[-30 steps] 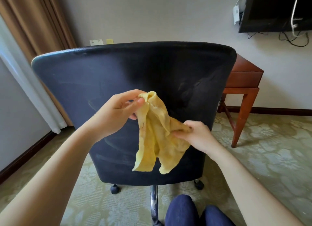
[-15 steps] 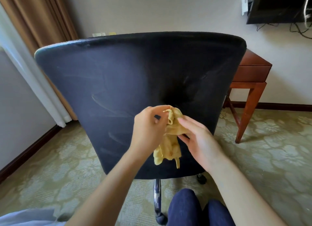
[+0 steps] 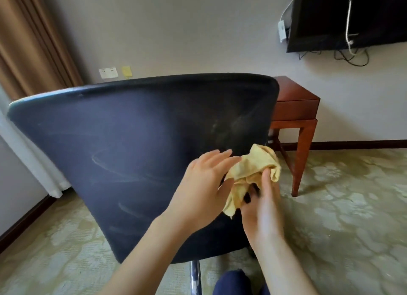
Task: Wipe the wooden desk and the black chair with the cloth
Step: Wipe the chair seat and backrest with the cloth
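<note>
Both hands have carried the cloth (image 3: 253, 164) to the right and balled it up. A second ago it hung open between them before the middle of the chair (image 3: 132, 144) back. Now it sits bunched against the lower right part of that back, near its edge. The left grip (image 3: 204, 184) is spread, its fingers nearly straight and laid against the left side of the wad. The right grip (image 3: 262, 208) pinches the cloth, thumb pressed into the folds; its other fingers are mostly hidden beneath. The wooden tabletop (image 3: 295, 100) stands behind the chair to the right, apart from both hands.

The step in hand looks like gathering the cloth into a pad before wiping the chair back. A flat pad would serve better than a loose ball, so no tail drags. Pale streaks cross the back and look dustiest at the upper right, so overlapping strokes from the top down make sense. The chair stands on a chrome post (image 3: 195, 277) and may turn under pressure, so the free hand should steady it.
</note>
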Demonstrator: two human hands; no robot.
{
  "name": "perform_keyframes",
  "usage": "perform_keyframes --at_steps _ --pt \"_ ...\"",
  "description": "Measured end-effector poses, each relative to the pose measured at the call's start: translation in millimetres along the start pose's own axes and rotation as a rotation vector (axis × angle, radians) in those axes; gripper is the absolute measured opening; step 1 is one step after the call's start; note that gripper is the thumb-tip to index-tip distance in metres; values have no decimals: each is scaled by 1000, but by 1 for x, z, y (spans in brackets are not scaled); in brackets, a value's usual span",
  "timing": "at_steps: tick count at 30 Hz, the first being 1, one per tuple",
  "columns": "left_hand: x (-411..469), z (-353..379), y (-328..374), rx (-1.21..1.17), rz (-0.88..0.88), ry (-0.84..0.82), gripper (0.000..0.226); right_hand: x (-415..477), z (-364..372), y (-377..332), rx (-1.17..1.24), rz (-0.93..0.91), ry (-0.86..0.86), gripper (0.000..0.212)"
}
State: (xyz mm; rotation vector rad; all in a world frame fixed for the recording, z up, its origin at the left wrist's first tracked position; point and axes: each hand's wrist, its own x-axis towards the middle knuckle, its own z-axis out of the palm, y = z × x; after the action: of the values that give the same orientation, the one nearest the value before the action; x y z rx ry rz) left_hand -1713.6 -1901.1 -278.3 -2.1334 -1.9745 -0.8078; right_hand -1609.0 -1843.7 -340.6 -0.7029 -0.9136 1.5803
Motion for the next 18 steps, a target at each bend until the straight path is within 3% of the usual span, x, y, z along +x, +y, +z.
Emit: perform_keyframes --at_steps 5,11,14,18 --pt "27 -18 -22 519 107 321 67 45 21 -42 -192 -530 195 25" --pt "48 -31 -45 724 58 335 101 111 41 -45 -762 -1318 167 28" --pt "52 -31 -58 755 85 328 109 131 35 -23 -881 -1509 89 19" --pt "57 -30 -65 772 92 347 111 137 22 17 -998 -1632 -107 12"
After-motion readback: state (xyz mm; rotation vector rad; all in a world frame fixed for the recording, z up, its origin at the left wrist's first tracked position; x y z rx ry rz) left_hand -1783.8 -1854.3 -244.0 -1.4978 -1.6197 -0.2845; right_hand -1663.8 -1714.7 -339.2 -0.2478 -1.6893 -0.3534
